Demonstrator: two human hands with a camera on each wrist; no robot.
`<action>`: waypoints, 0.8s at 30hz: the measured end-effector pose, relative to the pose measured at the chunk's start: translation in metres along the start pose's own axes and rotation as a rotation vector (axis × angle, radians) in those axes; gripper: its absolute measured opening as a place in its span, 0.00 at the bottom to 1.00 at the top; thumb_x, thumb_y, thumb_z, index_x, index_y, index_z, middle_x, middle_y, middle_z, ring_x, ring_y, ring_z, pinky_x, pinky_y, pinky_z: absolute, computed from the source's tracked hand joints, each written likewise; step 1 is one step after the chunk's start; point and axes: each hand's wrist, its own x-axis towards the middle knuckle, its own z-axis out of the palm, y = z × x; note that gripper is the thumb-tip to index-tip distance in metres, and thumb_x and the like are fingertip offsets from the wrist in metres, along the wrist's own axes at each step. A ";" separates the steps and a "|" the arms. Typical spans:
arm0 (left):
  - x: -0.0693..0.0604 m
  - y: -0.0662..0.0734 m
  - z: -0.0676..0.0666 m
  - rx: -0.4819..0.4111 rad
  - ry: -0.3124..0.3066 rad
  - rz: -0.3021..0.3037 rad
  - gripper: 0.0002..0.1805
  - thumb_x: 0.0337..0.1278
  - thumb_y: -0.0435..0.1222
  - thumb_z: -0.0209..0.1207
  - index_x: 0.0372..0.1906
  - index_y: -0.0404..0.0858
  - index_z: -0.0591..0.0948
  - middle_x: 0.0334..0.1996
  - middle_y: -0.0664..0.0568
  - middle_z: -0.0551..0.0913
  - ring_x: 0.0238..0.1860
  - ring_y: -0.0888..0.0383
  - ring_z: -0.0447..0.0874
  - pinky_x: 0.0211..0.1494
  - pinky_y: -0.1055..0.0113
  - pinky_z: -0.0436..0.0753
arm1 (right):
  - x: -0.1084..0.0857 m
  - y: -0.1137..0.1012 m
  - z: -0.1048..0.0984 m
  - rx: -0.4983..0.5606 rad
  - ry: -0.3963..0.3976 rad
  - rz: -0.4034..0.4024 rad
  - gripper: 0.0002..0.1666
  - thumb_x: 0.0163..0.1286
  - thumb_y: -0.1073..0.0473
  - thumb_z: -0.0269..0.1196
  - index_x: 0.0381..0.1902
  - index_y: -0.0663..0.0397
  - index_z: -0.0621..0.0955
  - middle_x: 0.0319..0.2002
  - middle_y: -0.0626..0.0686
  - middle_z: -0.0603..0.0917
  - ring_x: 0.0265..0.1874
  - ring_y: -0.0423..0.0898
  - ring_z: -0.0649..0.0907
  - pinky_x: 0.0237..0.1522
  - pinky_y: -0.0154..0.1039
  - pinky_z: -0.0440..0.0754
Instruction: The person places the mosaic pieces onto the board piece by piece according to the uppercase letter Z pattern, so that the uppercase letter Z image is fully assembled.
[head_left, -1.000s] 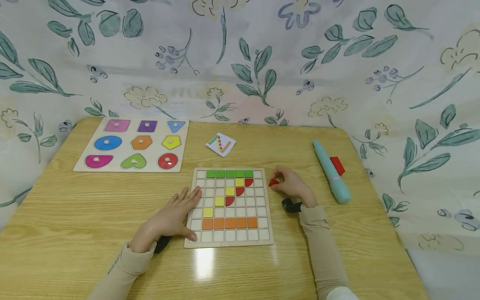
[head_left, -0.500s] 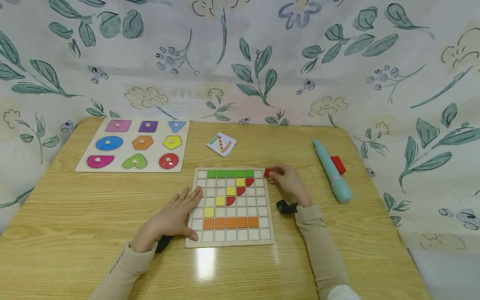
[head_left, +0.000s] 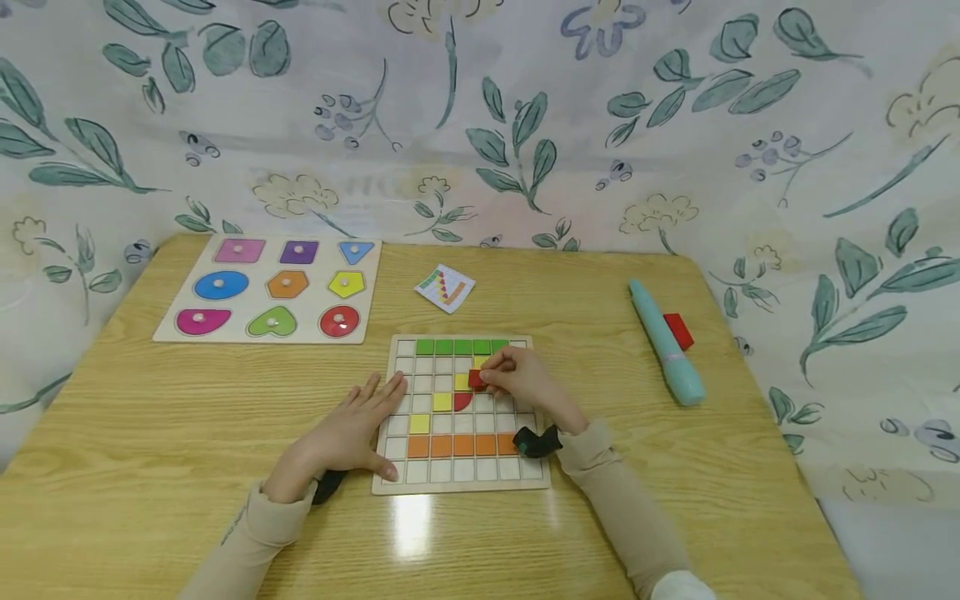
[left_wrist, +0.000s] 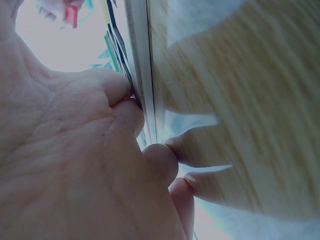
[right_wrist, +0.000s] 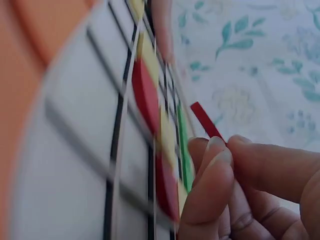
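Observation:
Over the wooden grid board point(head_left: 485, 471), my right hand point(head_left: 528, 383) pinches a small flat red tile point(head_left: 476, 379) between thumb and fingers. In the right wrist view this red tile point(right_wrist: 206, 120) stands tilted above the board, apart from it. My left hand point(head_left: 341, 437) rests on the board's left edge with fingers spread and straight. A row of green tiles point(head_left: 444, 347) lies at the far side and a row of orange tiles point(head_left: 462, 447) at the near side. Yellow squares point(head_left: 442, 402) run diagonally between, with red quarter-round tiles point(head_left: 462, 402) beside them; my right hand partly hides these.
A shape puzzle board point(head_left: 307, 335) with knobbed pieces lies at the back left. Behind the grid stands a small pattern card point(head_left: 446, 288) lying on the table point(head_left: 225, 417). To the right lie a turquoise stick-like object point(head_left: 663, 346) and a red piece point(head_left: 678, 331) against it.
My right hand has carried the red tile from the table right of the grid, past its far right corner, leftward over the diagonal. My left hand stays on the board's edge.

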 end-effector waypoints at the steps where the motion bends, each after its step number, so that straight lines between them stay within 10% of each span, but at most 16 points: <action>1: 0.000 0.000 0.000 -0.001 -0.001 0.000 0.70 0.27 0.53 0.76 0.76 0.33 0.49 0.78 0.39 0.44 0.77 0.32 0.34 0.75 0.35 0.41 | -0.002 -0.002 0.005 -0.015 -0.027 0.001 0.07 0.68 0.62 0.62 0.40 0.61 0.81 0.30 0.55 0.86 0.23 0.40 0.82 0.27 0.31 0.81; 8: 0.001 0.002 -0.001 -0.008 0.003 0.013 0.69 0.28 0.53 0.76 0.76 0.32 0.49 0.78 0.38 0.45 0.77 0.32 0.34 0.75 0.35 0.41 | -0.012 -0.012 0.036 -0.111 -0.189 -0.027 0.04 0.68 0.61 0.62 0.34 0.57 0.80 0.24 0.51 0.83 0.19 0.40 0.80 0.22 0.31 0.79; 24: 0.001 -0.001 0.001 0.015 0.014 0.034 0.70 0.27 0.54 0.76 0.76 0.31 0.50 0.78 0.38 0.45 0.76 0.32 0.35 0.75 0.35 0.42 | -0.014 -0.009 0.052 -0.166 -0.177 -0.073 0.05 0.68 0.61 0.63 0.32 0.55 0.81 0.23 0.49 0.83 0.18 0.38 0.79 0.21 0.32 0.80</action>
